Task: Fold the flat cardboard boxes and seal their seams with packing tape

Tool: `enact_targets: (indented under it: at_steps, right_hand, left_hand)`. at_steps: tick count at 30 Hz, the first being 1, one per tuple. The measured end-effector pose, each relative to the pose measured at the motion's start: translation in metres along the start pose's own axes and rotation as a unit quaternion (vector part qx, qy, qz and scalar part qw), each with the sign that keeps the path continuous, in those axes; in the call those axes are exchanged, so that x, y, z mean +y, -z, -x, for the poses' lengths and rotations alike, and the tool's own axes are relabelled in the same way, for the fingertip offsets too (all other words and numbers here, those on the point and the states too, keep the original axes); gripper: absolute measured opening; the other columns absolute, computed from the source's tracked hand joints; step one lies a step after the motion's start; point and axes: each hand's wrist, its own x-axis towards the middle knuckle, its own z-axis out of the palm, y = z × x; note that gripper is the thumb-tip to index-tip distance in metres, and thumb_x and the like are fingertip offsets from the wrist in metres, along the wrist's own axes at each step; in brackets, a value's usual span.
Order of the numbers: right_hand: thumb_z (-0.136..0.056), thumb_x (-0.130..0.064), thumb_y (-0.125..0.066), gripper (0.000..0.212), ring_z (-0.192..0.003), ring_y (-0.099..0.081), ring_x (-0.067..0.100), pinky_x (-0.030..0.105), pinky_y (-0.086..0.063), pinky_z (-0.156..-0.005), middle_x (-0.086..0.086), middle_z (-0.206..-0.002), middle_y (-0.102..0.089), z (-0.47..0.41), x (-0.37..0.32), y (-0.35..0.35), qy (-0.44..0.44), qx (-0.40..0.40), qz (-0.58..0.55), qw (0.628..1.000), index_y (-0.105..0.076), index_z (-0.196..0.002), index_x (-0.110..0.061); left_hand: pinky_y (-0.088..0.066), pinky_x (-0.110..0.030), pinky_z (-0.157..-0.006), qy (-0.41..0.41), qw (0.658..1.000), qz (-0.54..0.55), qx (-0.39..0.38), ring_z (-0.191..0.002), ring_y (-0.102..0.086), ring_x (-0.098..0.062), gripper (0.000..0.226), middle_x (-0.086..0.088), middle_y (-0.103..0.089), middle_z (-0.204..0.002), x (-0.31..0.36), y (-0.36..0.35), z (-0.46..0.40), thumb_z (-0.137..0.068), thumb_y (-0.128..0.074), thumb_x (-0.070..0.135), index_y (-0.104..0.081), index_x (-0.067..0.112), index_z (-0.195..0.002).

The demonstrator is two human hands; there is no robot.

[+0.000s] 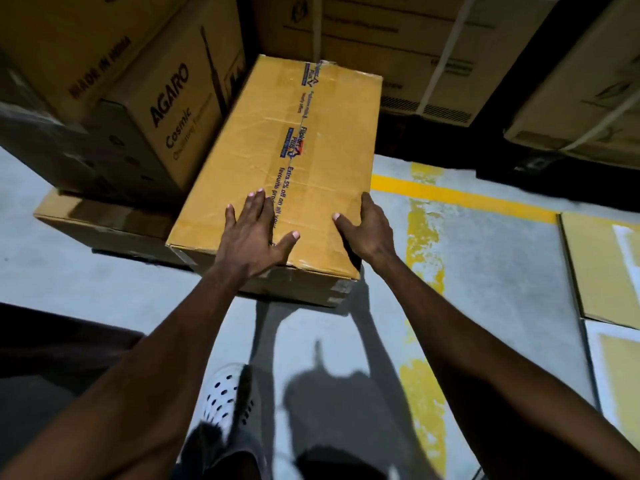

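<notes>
1. We see one assembled cardboard box (277, 161) with its top seam already covered by a strip of printed packing tape (294, 147), so we judge the folding and sealing of this box done and the step in hand to be setting it aside or pushing it into place.
2. The box sits low among the stacked cartons (156, 109), resting partly on a flatter carton (100, 223) at its left, with its near end above the concrete floor (485, 271).
3. Our left hand (252, 233) lies flat on the top near the front edge, fingers spread, pressing on the taped seam. Our right hand (370, 230) cups the right top edge, thumb on top and fingers wrapped down the side out of sight; neither hand pinches anything.
4. The box's long axis runs away from us, leaning slightly to the right at the far end; the tape follows that axis.
5. Next, we judge, comes letting go and reaching for a flat sheet of cardboard (602, 268) on the floor at the right.
</notes>
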Motion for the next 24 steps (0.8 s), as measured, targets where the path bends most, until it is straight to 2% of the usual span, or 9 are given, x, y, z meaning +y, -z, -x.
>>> enact_targets:
  at_steps: [3,5,7,10,13,16,18,21,24]
  right_hand:
    - [-0.093,-0.053,-0.063,0.076,-0.131,-0.052,0.032,0.050,-0.047,-0.103,0.012,-0.152,-0.044,0.037,0.014,0.028,0.003,-0.018,-0.017,1.000,-0.035,-0.153,-0.017]
    - [-0.092,-0.056,-0.063,0.079,-0.132,-0.053,0.028,0.048,-0.046,-0.105,0.009,-0.157,-0.040,0.064,0.029,0.052,-0.006,-0.011,-0.020,1.000,-0.034,-0.155,-0.017]
    - [-0.093,-0.055,-0.062,0.077,-0.126,-0.058,0.024,0.043,-0.047,-0.103,0.005,-0.156,-0.040,0.091,0.051,0.079,-0.021,0.002,-0.017,1.000,-0.036,-0.155,-0.018]
    - [-0.092,-0.058,-0.062,0.075,-0.121,-0.061,0.021,0.041,-0.047,-0.102,0.002,-0.155,-0.043,0.132,0.094,0.122,-0.061,0.035,0.005,0.998,-0.039,-0.153,-0.021]
    - [-0.090,-0.060,-0.063,0.076,-0.130,-0.055,0.022,0.042,-0.044,-0.107,0.002,-0.153,-0.045,0.178,0.156,0.167,-0.124,0.055,0.029,0.990,-0.040,-0.152,-0.022]
    - [-0.089,-0.060,-0.064,0.080,-0.135,-0.051,0.024,0.041,-0.042,-0.109,0.004,-0.154,-0.045,0.220,0.232,0.212,-0.204,0.075,0.052,0.975,-0.038,-0.153,-0.020]
    - [-0.091,-0.058,-0.062,0.081,-0.140,-0.044,0.027,0.041,-0.039,-0.111,0.008,-0.157,-0.040,0.244,0.286,0.242,-0.251,0.074,0.090,0.961,-0.034,-0.155,-0.016]
    - [-0.093,-0.059,-0.058,0.085,-0.139,-0.043,0.032,0.043,-0.039,-0.106,0.010,-0.162,-0.027,0.269,0.369,0.274,-0.305,0.053,0.141,0.941,-0.026,-0.157,-0.014]
    - [-0.089,-0.064,-0.060,0.095,-0.145,-0.035,0.032,0.047,-0.039,-0.108,0.009,-0.166,-0.014,0.285,0.447,0.284,-0.348,0.053,0.140,0.926,-0.017,-0.159,-0.015]
  left_hand:
    - [-0.011,-0.056,-0.121,-0.042,0.997,0.030,0.048,-0.153,-0.015,-0.029,0.065,-0.016,-0.021,-0.164,0.042,0.004,0.013,-0.102,-0.036,0.042,-0.028,0.003,-0.153]
    - [-0.013,-0.056,-0.120,-0.081,0.992,0.076,0.067,-0.152,-0.018,-0.029,0.066,-0.015,-0.025,-0.163,0.079,0.002,0.028,-0.099,-0.035,0.044,-0.034,0.003,-0.152]
    - [-0.009,-0.051,-0.121,-0.118,0.985,0.110,0.060,-0.154,-0.014,-0.024,0.072,-0.010,-0.021,-0.165,0.120,-0.003,0.045,-0.098,-0.034,0.051,-0.031,0.006,-0.154]
    - [-0.007,-0.046,-0.122,-0.161,0.977,0.139,0.007,-0.154,-0.012,-0.018,0.076,-0.004,-0.019,-0.166,0.179,-0.020,0.072,-0.095,-0.034,0.057,-0.027,0.012,-0.156]
    - [-0.009,-0.045,-0.123,-0.179,0.968,0.153,-0.086,-0.154,-0.010,-0.016,0.080,-0.002,-0.017,-0.166,0.243,-0.051,0.095,-0.094,-0.029,0.062,-0.022,0.015,-0.158]
    - [-0.008,-0.043,-0.124,-0.195,0.953,0.156,-0.172,-0.154,-0.009,-0.016,0.073,-0.003,-0.014,-0.167,0.315,-0.085,0.111,-0.102,-0.036,0.056,-0.017,0.015,-0.159]
    - [-0.009,-0.044,-0.124,-0.224,0.939,0.159,-0.206,-0.154,-0.009,-0.017,0.073,-0.005,-0.014,-0.167,0.362,-0.107,0.116,-0.102,-0.037,0.054,-0.015,0.014,-0.159]
    - [-0.010,-0.046,-0.123,-0.285,0.919,0.154,-0.226,-0.154,-0.009,-0.017,0.074,-0.005,-0.014,-0.167,0.425,-0.144,0.114,-0.102,-0.035,0.055,-0.014,0.012,-0.159]
    - [-0.010,-0.047,-0.123,-0.323,0.903,0.143,-0.245,-0.154,-0.008,-0.017,0.077,-0.005,-0.012,-0.167,0.476,-0.188,0.108,-0.101,-0.033,0.058,-0.012,0.013,-0.159]
